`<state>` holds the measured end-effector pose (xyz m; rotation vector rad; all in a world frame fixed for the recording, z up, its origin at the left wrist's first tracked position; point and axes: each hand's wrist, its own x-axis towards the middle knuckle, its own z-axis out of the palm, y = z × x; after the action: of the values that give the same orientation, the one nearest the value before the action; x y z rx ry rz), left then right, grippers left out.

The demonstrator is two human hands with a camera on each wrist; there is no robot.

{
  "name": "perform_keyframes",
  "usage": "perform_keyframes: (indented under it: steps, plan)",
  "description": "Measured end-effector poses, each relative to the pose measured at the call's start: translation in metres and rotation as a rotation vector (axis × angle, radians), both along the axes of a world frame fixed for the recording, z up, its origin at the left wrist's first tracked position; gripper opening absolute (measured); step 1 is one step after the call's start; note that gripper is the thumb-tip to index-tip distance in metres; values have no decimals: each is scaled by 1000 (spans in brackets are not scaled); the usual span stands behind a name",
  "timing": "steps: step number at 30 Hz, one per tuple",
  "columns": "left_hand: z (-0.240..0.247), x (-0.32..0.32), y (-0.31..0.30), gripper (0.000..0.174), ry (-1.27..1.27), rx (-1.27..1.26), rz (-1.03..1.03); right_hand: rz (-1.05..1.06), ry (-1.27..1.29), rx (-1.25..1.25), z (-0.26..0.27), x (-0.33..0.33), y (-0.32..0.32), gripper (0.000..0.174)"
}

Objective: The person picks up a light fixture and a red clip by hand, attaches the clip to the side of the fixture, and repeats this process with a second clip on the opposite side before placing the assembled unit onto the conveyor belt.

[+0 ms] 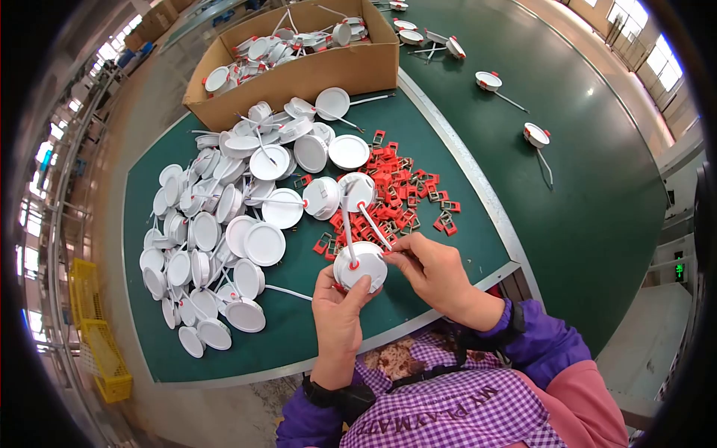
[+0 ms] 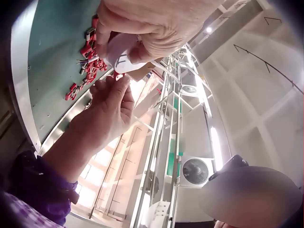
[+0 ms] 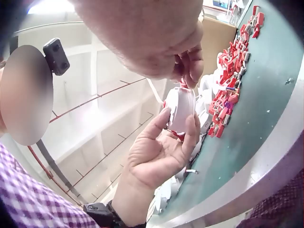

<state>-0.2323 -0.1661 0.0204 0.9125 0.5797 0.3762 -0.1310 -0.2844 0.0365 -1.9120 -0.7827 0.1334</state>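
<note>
My left hand (image 1: 337, 313) grips a round white downlight (image 1: 373, 272) by its rim, thumb on the back and fingers beneath. A white cable (image 1: 346, 224) rises from a red grommet on that back. My right hand (image 1: 441, 275) pinches a small red spring clip (image 3: 183, 83) against the edge of the downlight. Another red piece shows at the opposite side of the rim in the right wrist view, beside the left fingers. Just beyond the hands lies a heap of red spring clips (image 1: 396, 179), with metal springs on them.
Many white downlights (image 1: 205, 231) are piled on the green table (image 1: 246, 358), left of the clips. A cardboard box (image 1: 314, 73) of downlights stands at the back. Several downlights with red clips sit on the green belt (image 1: 590, 224) to the right, past a metal edge (image 1: 467, 160).
</note>
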Motion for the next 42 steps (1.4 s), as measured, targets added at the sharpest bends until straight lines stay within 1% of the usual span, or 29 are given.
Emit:
perform_keyframes:
  steps: [3, 5, 6, 8, 10, 12, 14, 15, 17, 25, 27, 30, 32, 33, 35, 36, 38, 39, 41, 42]
  plan:
    - [-3, 0, -1, 32, 7, 43, 13, 18, -5, -35, 2, 0, -2, 13]
    - [-4, 0, -1, 32, 0, 59, 21, 16, 370, 98, 9, 0, -2, 15]
    - [-5, 1, -2, 32, -8, 76, 25, 17, 371, 99, 8, 0, -3, 15]
    - [-1, 3, -4, 32, -18, 81, 39, 53, 339, 65, 7, 0, -6, 17]
    - [1, 3, -6, 33, -28, 84, 51, 42, 340, 65, 10, -1, -6, 16]
    - [0, 4, -6, 33, -54, 153, 56, 34, 341, 68, 10, -2, -6, 16]
    - [-1, 4, -7, 32, -64, 181, 57, 51, 206, 117, 7, -6, -5, 17]
    - [-1, 4, -8, 32, -75, 207, 57, 49, 207, 118, 6, -8, -5, 17]
    - [1, 5, -10, 31, -82, 209, 52, 63, 3, 77, 2, -10, -5, 16]
    - [0, 5, -8, 30, -80, 262, -7, 60, -14, 82, 0, -8, -8, 14]
    - [-2, 5, -4, 27, -83, 311, -47, 63, -22, 87, 1, -8, -8, 14]
    - [2, 5, -3, 24, -67, 364, -90, 52, 29, 68, 1, -9, -7, 14]
    - [-1, 5, 1, 24, -60, 382, -118, 23, 115, 134, -3, -9, -7, 14]
    - [-3, 5, 2, 24, -54, 399, -144, 22, 115, 134, -3, -8, -7, 14]
    - [5, 4, 1, 25, -43, 353, -155, 34, 10, 127, -2, -3, -9, 14]
    - [8, 3, 0, 26, -31, 308, -167, 34, 10, 127, -3, -1, -12, 14]
    - [5, -1, 2, 28, -38, 299, -187, 146, 54, 108, -5, 4, -16, 21]
    - [5, -3, 4, 30, -43, 288, -212, 147, 53, 111, 0, 4, -18, 21]
    - [10, -5, 2, 31, -41, 279, -226, 114, 507, 58, 13, 3, -23, 33]
    - [12, -5, 1, 33, -40, 266, -239, 149, 553, 49, 12, 3, -27, 43]
